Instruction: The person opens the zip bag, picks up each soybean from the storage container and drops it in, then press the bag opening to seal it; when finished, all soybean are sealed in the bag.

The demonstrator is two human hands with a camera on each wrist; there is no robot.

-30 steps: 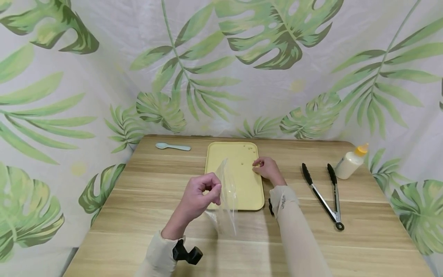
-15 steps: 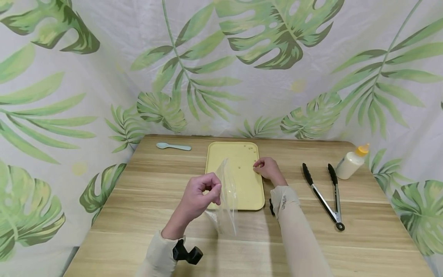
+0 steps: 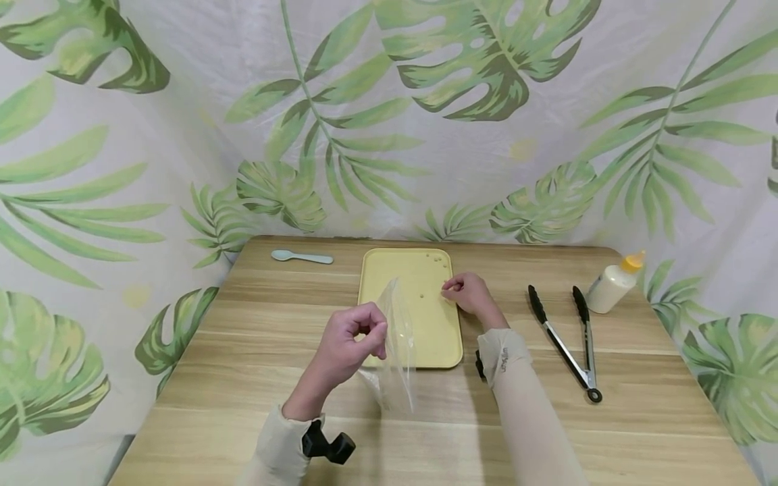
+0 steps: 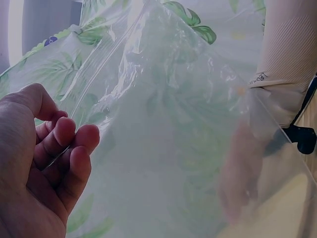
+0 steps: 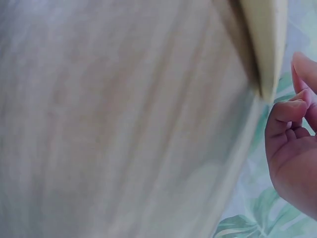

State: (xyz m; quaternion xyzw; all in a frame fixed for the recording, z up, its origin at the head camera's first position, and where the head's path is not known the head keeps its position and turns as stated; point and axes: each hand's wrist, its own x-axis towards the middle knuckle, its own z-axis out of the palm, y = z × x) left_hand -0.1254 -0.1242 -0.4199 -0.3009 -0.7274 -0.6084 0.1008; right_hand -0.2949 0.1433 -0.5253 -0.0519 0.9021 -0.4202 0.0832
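Note:
A clear plastic bag point(image 3: 398, 351) hangs from my left hand point(image 3: 349, 344), whose thumb and fingers pinch its upper edge. In the left wrist view the film point(image 4: 158, 129) spreads out beside the curled fingers of that hand point(image 4: 47, 153). Behind the bag lies a yellow tray point(image 3: 437, 337), with several tiny round bits near its back right corner and one bit point(image 3: 422, 295) near its middle. My right hand point(image 3: 474, 297) is at the tray's right edge, fingers bent. In the right wrist view that hand point(image 5: 297, 139) is beside the tray's rim point(image 5: 270, 49); whether it holds a bit is hidden.
A pale blue spoon point(image 3: 302, 257) lies at the table's back left. On the right are spread black-handled metal tongs point(image 3: 565, 347) and a white bottle point(image 3: 610, 289) with a yellow cap. A leaf-print cloth point(image 3: 365, 169) hangs behind the wooden table point(image 3: 243, 391).
The single bit near the tray's middle has shifted slightly towards the front left. My right forearm has turned a little; my left hand and the bag have stayed in place.

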